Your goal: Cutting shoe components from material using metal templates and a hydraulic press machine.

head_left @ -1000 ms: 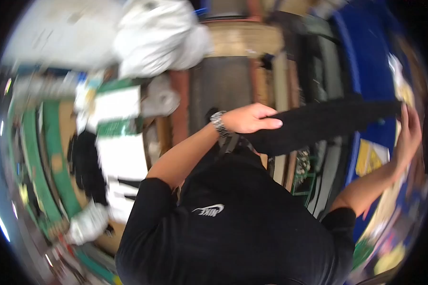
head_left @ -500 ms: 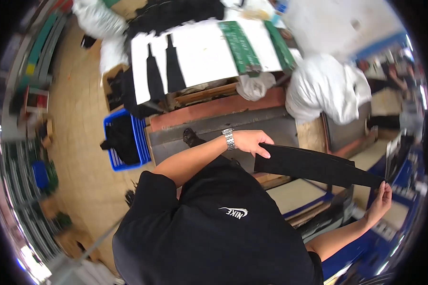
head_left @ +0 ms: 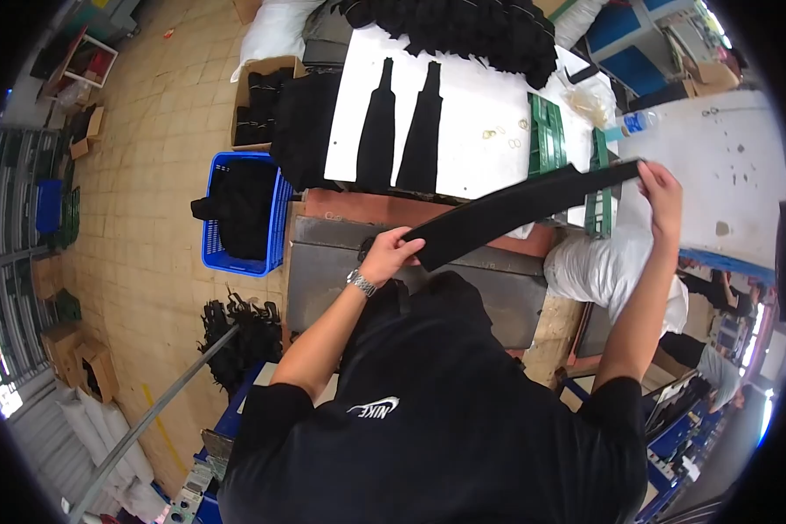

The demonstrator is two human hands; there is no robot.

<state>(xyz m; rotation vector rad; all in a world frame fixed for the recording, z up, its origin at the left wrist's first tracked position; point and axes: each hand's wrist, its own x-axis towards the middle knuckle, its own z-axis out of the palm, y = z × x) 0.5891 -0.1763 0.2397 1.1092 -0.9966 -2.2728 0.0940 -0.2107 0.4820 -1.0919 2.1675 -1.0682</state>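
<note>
A long black knitted fabric panel point(head_left: 506, 210) is stretched out in the air between my hands, its wide end to the left and its narrow end to the right. My left hand point(head_left: 389, 260), with a metal watch at the wrist, pinches a corner of the wide end. Farther right and higher, my right hand point(head_left: 661, 194) grips the narrow tip between thumb and fingers. Beyond the panel, two similar black fabric pieces point(head_left: 376, 135) lie side by side on a white tabletop point(head_left: 476, 96), narrow ends pointing away from me.
On the tabletop are a bundled black fabric pile point(head_left: 472, 35) and green strips point(head_left: 547, 131). A blue basket point(head_left: 286, 205) of black fabric stands at left, near a cardboard box point(head_left: 299, 66). A white sack point(head_left: 598, 266) sits at right. A metal pole point(head_left: 148, 419) crosses the lower left.
My body and view have turned rightward toward the white table. The held panel has swung up from the lower right, its narrow end now raised near the table's right side.
</note>
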